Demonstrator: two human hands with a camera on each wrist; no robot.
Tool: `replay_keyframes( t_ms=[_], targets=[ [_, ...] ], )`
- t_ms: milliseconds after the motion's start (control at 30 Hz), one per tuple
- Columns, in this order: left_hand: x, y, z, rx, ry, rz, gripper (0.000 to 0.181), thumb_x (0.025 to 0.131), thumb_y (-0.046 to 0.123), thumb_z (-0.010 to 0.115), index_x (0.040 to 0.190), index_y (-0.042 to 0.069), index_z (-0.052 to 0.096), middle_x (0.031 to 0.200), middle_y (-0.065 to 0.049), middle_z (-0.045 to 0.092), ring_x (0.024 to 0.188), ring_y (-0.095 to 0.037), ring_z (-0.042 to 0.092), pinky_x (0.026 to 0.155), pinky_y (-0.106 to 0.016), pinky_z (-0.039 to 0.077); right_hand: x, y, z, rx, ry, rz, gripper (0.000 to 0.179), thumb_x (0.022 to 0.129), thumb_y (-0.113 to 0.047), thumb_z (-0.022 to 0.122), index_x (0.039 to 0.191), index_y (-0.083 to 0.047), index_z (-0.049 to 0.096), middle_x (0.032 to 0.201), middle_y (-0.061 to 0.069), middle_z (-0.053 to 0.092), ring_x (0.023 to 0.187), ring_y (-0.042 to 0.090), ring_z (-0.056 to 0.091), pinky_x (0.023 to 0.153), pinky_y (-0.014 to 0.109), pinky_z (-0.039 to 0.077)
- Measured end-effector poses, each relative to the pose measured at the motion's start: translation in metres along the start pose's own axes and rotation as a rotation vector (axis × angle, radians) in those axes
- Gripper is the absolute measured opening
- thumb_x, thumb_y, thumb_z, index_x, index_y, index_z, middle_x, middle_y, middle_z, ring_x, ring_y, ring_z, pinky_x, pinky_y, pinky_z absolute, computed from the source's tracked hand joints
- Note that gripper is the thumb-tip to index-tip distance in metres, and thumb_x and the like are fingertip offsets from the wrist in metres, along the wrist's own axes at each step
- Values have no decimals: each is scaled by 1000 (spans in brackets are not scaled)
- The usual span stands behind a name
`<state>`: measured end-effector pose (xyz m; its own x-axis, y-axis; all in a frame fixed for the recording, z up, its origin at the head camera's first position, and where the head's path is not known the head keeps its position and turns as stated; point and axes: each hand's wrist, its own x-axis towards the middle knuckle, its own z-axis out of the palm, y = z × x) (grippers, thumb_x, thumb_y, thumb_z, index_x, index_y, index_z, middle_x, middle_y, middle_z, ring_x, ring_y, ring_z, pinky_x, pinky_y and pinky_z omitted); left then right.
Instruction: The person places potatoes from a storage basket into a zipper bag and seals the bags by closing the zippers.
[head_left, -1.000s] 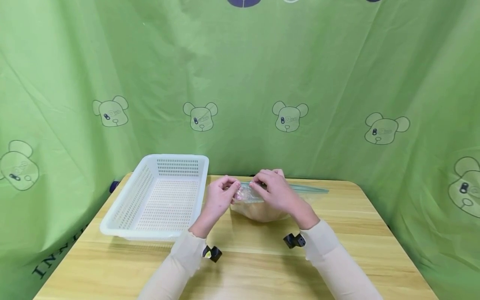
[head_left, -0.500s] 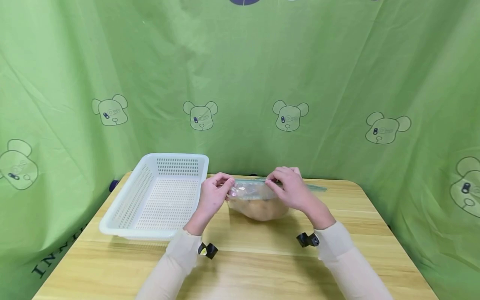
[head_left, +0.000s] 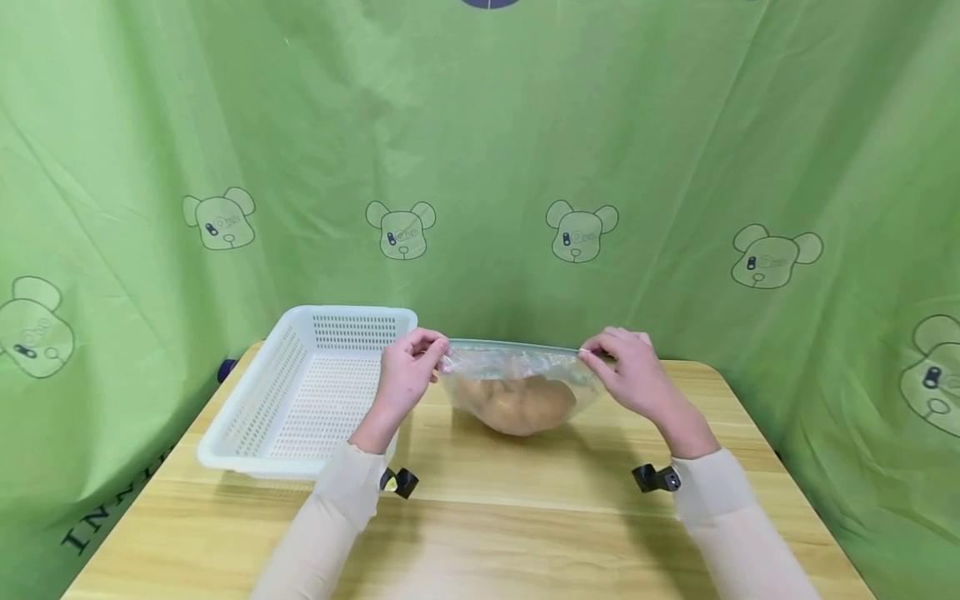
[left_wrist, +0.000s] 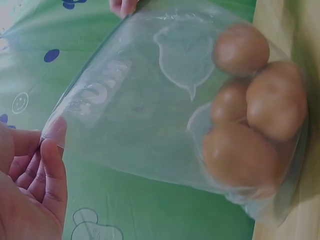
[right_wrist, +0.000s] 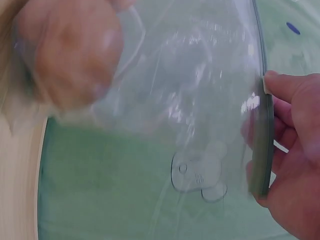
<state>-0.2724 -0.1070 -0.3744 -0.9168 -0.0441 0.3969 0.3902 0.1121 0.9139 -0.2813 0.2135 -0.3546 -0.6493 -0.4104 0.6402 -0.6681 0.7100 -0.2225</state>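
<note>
A clear plastic zip bag [head_left: 510,361] hangs upright between my hands, its greenish zip edge drawn nearly straight. Several brown potatoes [head_left: 525,408] lie bunched in its bottom, close to the tabletop. With thumb and fingers, my left hand [head_left: 405,367] pinches the bag's top left corner. My right hand [head_left: 633,371] pinches the zip edge near the top right corner. In the left wrist view, the potatoes [left_wrist: 277,100] show through the film with white print on it. The right wrist view has the thumb on one side of the zip strip [right_wrist: 263,145], fingers behind it.
A white perforated plastic basket [head_left: 247,464] stands on the table's left part, close to my left hand. The wooden table [head_left: 487,542] ends at a green curtain [head_left: 480,150] printed with bear heads.
My right hand has slid rightward along the zip edge, while my left hand has shifted slightly left and up. The bag's top is now stretched wide and raised, showing the potatoes more clearly.
</note>
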Motion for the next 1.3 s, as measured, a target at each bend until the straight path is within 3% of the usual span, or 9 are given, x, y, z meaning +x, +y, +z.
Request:
replay_keyframes(
  t_ms=[267,567,767,1000,1167,1300],
  targets=[
    [13,3,-17,27,30,-20,11,90,12,64,95,2,67,81,-10,68,61,-15,61,51,-27,53,-7,14,-18,-3,2,64,4,90,-8,64,90,-5,67,83,1,61,74,16,53,64,34,46],
    [16,5,-23,18,15,-17,11,90,10,63,95,1,67,82,-12,67,62,-17,61,50,-25,52,-12,18,-26,10,-7,109,6,91,-10,62,92,-6,66,81,-1,58,69,12,48,58,27,44],
    [19,15,-25,58,18,15,12,90,13,64,96,3,66,82,-10,66,63,-17,62,50,-25,51,-7,15,-32,27,76,58,4,89,-5,64,91,-2,66,75,-2,56,62,9,46,52,18,40],
    [34,42,-28,62,21,111,13,91,15,64,96,3,67,80,-9,66,62,-19,63,49,-23,49,11,6,-50,78,186,39,4,88,-1,65,89,3,65,72,2,57,60,7,45,51,13,38],
    [44,56,-29,58,18,154,14,91,15,63,96,2,67,79,-9,66,61,-18,63,49,-23,49,25,7,-58,136,204,95,7,90,-2,62,91,4,64,71,6,57,59,7,49,49,12,41],
    [52,55,-28,63,2,131,16,92,16,62,98,2,66,82,-10,66,64,-18,63,50,-25,50,33,11,-58,173,171,204,15,94,-12,59,95,1,64,70,9,57,58,11,50,46,17,41]
  ],
)
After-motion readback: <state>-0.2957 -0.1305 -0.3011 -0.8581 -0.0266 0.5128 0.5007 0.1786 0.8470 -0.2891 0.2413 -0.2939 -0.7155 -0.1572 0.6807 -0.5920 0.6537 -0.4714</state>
